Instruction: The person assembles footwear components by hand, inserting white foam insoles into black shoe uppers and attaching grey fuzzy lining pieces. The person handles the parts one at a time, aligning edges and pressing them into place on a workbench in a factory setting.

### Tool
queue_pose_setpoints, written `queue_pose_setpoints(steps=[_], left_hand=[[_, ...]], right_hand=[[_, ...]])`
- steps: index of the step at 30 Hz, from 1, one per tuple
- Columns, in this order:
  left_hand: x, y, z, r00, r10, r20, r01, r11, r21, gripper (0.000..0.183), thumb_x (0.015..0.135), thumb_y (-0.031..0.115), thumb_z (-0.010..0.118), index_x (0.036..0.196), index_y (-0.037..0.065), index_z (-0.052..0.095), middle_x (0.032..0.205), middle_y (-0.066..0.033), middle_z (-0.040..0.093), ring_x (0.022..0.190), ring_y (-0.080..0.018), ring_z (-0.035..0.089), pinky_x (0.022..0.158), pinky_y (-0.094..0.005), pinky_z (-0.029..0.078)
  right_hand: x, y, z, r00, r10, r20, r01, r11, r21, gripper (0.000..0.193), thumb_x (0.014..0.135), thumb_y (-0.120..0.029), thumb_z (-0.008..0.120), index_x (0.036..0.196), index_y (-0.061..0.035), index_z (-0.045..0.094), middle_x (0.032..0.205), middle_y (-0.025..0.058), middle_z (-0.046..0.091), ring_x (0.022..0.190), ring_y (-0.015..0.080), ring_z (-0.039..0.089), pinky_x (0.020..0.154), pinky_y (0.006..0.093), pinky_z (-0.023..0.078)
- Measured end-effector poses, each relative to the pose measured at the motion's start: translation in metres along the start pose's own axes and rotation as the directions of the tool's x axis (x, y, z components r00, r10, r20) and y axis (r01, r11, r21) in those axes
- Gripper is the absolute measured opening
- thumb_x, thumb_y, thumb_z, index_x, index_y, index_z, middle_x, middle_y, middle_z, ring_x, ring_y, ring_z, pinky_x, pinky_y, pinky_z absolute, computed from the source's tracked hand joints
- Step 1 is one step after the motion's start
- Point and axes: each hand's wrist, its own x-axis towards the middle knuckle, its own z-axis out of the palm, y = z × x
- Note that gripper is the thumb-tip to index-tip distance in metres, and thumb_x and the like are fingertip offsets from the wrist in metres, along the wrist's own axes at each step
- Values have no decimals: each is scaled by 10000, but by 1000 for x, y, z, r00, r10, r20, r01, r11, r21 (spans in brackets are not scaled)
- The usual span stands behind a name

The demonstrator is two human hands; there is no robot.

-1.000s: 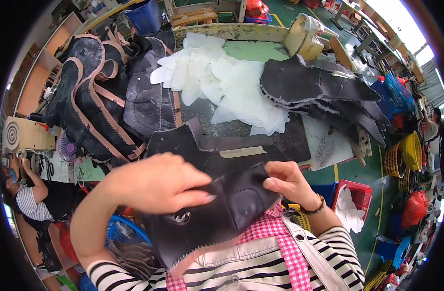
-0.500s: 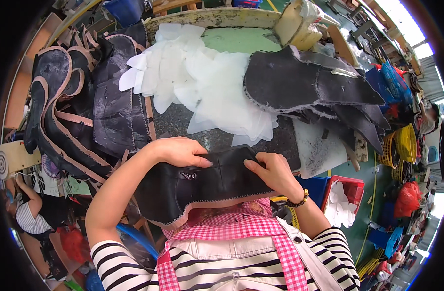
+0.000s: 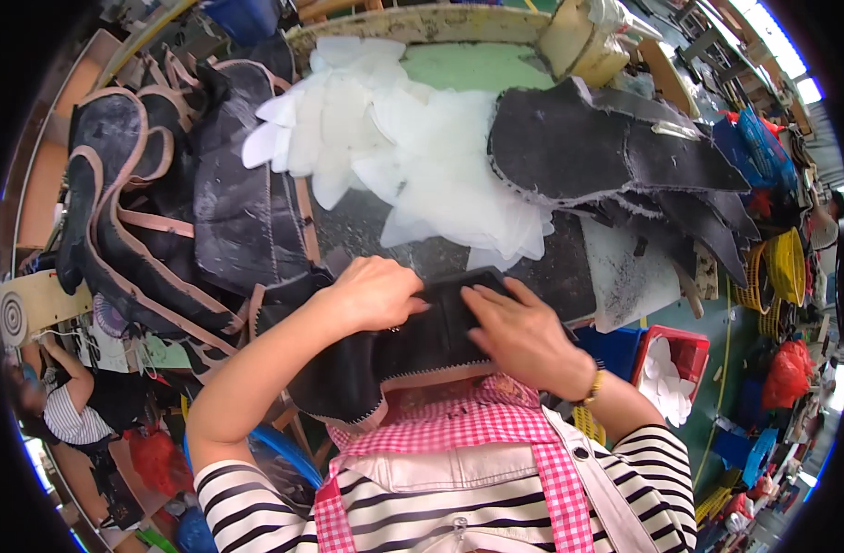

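Right hand: shifted from pinching the edge to lying open across the black piece.
Left hand: curled on it; cannot tell whether gripping.
Black piece: at the surface's near side, beside checked apron.

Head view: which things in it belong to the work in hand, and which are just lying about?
Belonging to the work:
black piece with zigzag edge, touched by left hand and right hand
black pieces with tan edging, likely
white sheets, probably
black stack at right, probably

Apparently just lying about:
yellow basket
red bag at right
blue bin at top
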Motion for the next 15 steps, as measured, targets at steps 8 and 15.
queue_pose_setpoints(steps=[8, 15], left_hand=[[-74, 35, -18, 940, -18, -341, -13, 996, -91, 360, 847, 387, 662, 836, 28, 657, 684, -182, 647, 708, -387, 650, 650, -470, 508], [-146, 34, -35, 940, 28, -340, -112, 967, -231, 360, 705, 355, 808, 840, 40, 700, 652, -142, 643, 586, -276, 640, 540, -331, 460]], right_hand=[[59, 10, -46, 934, 67, 352, -270, 777, 569, 231, 691, -139, 796, 861, -14, 702, 820, 112, 681, 853, 276, 604, 815, 379, 453], [76, -23, -102, 846, -387, 368, 124, 813, 570, 281, 652, -212, 849, 745, -8, 680, 697, 93, 632, 736, 252, 597, 676, 353, 452]])
